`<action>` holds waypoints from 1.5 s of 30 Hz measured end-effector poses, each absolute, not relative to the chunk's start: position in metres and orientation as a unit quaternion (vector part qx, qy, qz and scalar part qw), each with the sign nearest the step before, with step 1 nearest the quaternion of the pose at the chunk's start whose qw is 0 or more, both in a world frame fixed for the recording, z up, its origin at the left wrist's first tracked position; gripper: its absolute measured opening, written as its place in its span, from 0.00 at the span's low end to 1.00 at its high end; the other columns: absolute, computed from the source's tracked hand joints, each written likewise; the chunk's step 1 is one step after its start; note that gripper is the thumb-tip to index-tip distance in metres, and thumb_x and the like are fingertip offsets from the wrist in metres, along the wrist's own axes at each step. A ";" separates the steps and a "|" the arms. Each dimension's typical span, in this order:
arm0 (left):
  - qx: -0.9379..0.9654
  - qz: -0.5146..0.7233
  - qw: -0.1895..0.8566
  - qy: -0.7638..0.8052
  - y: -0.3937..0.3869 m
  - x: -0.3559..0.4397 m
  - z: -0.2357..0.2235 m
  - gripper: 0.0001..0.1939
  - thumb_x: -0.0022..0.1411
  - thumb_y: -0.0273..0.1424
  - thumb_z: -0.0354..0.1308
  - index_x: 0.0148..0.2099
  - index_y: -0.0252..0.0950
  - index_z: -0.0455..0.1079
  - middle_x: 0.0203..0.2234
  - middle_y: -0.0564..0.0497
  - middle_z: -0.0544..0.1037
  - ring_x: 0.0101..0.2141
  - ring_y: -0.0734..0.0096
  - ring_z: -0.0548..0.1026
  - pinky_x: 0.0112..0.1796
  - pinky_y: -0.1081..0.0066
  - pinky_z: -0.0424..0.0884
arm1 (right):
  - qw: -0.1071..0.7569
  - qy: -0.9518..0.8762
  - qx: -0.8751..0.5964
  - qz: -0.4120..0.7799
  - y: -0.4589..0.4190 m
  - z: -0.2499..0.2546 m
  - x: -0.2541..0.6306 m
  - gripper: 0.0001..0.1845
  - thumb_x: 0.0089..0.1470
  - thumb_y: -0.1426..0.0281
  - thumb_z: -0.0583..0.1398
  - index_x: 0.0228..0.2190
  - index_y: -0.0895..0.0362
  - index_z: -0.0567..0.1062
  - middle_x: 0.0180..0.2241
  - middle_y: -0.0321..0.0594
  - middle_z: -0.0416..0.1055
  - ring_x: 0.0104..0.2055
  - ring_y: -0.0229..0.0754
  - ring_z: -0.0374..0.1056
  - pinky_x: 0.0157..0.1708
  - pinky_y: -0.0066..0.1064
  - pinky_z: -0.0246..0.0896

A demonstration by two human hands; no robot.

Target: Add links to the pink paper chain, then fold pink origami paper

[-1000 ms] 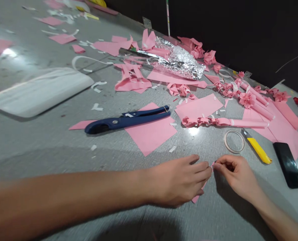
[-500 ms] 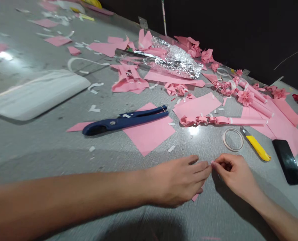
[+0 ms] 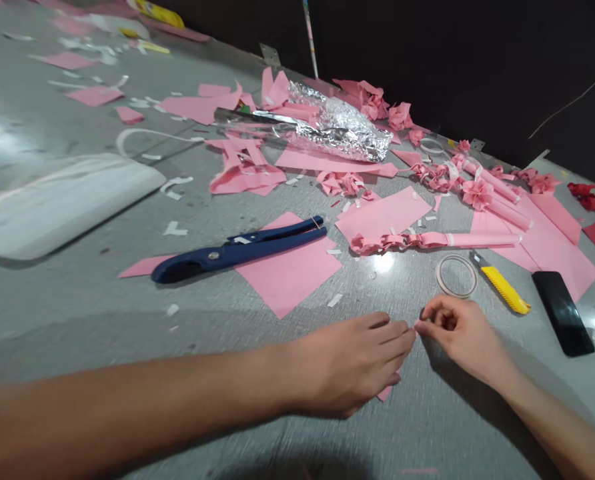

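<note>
My left hand (image 3: 350, 363) lies palm down on the grey table (image 3: 77, 313), fingers together, pressing a small pink paper piece (image 3: 385, 392) whose corner shows under it. My right hand (image 3: 460, 333) is curled in a pinch at the tips of the left fingers, gripping the upper end of that same pink piece. Most of the paper is hidden beneath the left hand.
Blue-handled cutters (image 3: 237, 250) lie on a pink sheet (image 3: 287, 273). A tape ring (image 3: 456, 275), a yellow knife (image 3: 500, 290) and a black phone (image 3: 561, 312) lie right. Crumpled foil (image 3: 337, 127), rolled pink paper flowers (image 3: 427, 240), scraps and a white pad (image 3: 57, 203) lie farther off.
Both hands stay together on the pink piece, barely shifted. The view has drifted, so the table's things sit slightly further left and lower in the picture.
</note>
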State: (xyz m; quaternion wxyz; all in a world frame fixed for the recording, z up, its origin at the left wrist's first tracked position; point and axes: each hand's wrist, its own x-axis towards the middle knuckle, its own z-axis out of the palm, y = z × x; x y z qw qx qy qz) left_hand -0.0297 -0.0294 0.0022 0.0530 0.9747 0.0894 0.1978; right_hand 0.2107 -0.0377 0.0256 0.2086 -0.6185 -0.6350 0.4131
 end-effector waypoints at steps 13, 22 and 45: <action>0.973 0.194 0.075 0.099 -0.030 -0.029 -0.002 0.13 0.75 0.31 0.57 0.58 0.32 0.73 0.51 0.38 0.82 0.50 0.56 0.79 0.52 0.60 0.71 | 0.211 -0.635 -0.606 0.431 -0.035 0.026 0.208 0.06 0.57 0.66 0.64 0.30 0.53 0.73 0.20 0.29 0.64 0.23 0.39 0.60 0.26 0.30 0.52; 0.977 0.174 0.074 0.093 -0.027 -0.031 0.004 0.13 0.76 0.31 0.54 0.57 0.31 0.73 0.52 0.38 0.82 0.52 0.56 0.78 0.52 0.61 0.73 | 0.223 -0.663 -0.596 0.394 -0.037 0.020 0.210 0.03 0.60 0.69 0.61 0.33 0.54 0.76 0.21 0.30 0.67 0.23 0.39 0.63 0.25 0.30 0.54; 0.924 0.310 0.124 0.188 -0.012 -0.039 0.011 0.11 0.75 0.24 0.52 0.51 0.34 0.75 0.34 0.48 0.81 0.36 0.64 0.77 0.40 0.65 0.73 | 0.221 -0.826 -0.513 -0.079 -0.042 0.012 0.228 0.11 0.69 0.76 0.58 0.50 0.58 0.77 0.40 0.44 0.84 0.29 0.41 0.78 0.22 0.33 0.60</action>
